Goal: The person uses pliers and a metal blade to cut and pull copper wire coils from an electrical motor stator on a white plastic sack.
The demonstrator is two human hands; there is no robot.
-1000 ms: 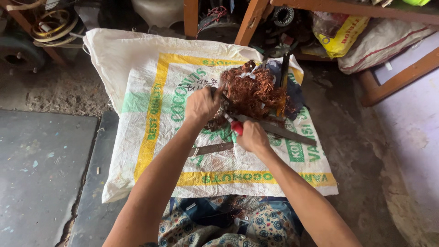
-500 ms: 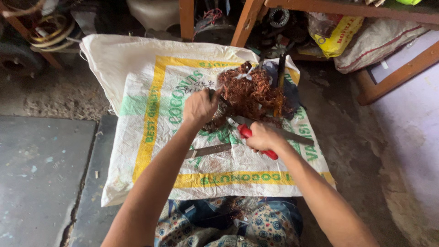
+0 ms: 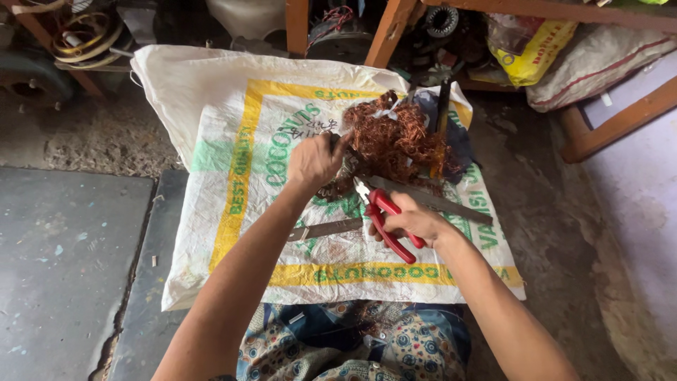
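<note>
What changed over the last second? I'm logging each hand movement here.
The right hand drew the red-handled pliers back from the copper wire tangle, so more of the handles now shows. The left hand stayed gripping the tangle's edge. The woven sack and flat metal blades stayed put.

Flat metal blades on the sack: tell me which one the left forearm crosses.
The short blade nearest the person: the left forearm covers its left end. The long blade runs right from the pliers.
</note>
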